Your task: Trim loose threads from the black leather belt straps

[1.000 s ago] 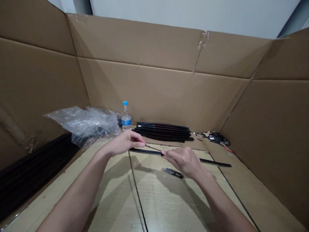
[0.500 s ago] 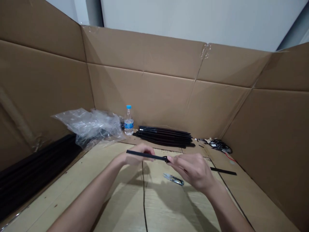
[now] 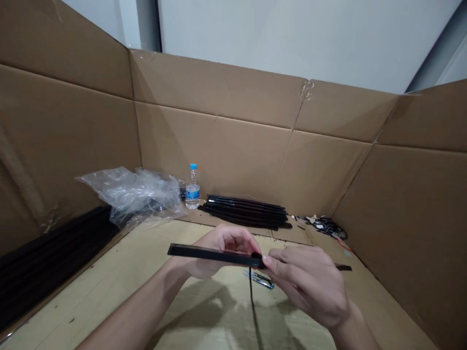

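My left hand [image 3: 226, 248] cradles a flat black strip [image 3: 215, 255] from below, its fingers curled up around it. My right hand [image 3: 306, 284] pinches the strip's end between thumb and fingers. A thin black cord [image 3: 251, 296] hangs down from that end toward the board. Beneath my hands, a pair of steel thread snips [image 3: 260, 280] lies partly hidden. Another black strip [image 3: 343, 267] lies beyond my right hand, its other end out of sight behind the hand.
A stack of black strips [image 3: 246, 211] and a water bottle [image 3: 192, 189] stand at the back. Crumpled clear plastic [image 3: 134, 197] and a long black bundle [image 3: 47, 253] lie to the left. Tangled cables [image 3: 326, 226] lie back right. Cardboard walls [image 3: 219, 92] surround the pale board [image 3: 109, 272].
My hands have lifted the black strip from the board and brought it closer to me. Both now hold it, and the thin cord hangs from its end. The view has tilted slightly.
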### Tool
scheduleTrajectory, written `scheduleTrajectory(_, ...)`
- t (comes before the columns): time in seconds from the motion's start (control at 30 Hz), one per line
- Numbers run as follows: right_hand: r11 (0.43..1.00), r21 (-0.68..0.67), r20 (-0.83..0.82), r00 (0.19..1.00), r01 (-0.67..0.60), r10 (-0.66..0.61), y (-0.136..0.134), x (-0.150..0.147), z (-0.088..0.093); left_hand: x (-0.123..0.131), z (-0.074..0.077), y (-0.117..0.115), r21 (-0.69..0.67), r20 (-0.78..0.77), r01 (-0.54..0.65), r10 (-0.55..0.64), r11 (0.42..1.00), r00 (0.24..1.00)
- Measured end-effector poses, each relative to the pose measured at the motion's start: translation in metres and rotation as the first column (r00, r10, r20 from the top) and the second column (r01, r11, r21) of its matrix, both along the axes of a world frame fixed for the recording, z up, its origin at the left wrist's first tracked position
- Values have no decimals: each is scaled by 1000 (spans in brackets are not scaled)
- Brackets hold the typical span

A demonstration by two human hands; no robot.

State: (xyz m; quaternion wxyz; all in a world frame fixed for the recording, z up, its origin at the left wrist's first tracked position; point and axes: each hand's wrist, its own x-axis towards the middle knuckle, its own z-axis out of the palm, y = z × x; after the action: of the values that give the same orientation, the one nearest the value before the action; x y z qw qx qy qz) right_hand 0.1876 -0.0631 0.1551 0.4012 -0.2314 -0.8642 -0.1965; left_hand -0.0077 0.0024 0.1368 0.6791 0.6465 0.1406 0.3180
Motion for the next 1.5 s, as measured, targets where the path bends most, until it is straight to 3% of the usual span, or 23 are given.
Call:
scheduleTrajectory(0.13,1000,17,-36,999,-6,6,-7,0,3,4,2,-7,-72,72,13,-8,997,997)
scheduleTrajectory(0.23,996,-65,-77,995,62,-67,-14,-4,7,4,2,-10,-140,119,56,-39,989,992)
scheduleTrajectory(0.3,994,-70,-95,992,79,-86,-19,-7,10,3,2,-11,-120,102,40,-28,992,994)
scheduleTrajectory(0.43,996,86,-99,995,21,-13,-25,-8,10,3,5,-15,-65,32,12,-10,998,999)
scheduleTrajectory(0.5,996,82,-97,995,23,-15,-28,-6,8,2,7,-18,-52,41,30,-28,998,999)
scheduleTrajectory(0.63,996,49,-110,992,74,-69,-34,-5,8,0,10,-21,-28,88,23,-21,999,996)
scheduleTrajectory(0.9,979,148,-197,974,142,-111,-33,-11,0,7,4,-16,38,91,-12,9,999,996)
scheduleTrajectory(1.07,949,224,-175,967,221,-184,-35,-15,4,13,3,-13,64,119,-40,33,997,992)
scheduleTrajectory(1.37,946,158,-164,952,285,-259,-35,-5,-17,17,6,-16,-15,128,-94,95,995,987)
scheduleTrajectory(1.5,956,127,-144,958,265,-247,-30,-4,-9,19,7,-20,-102,111,-152,164,983,980)
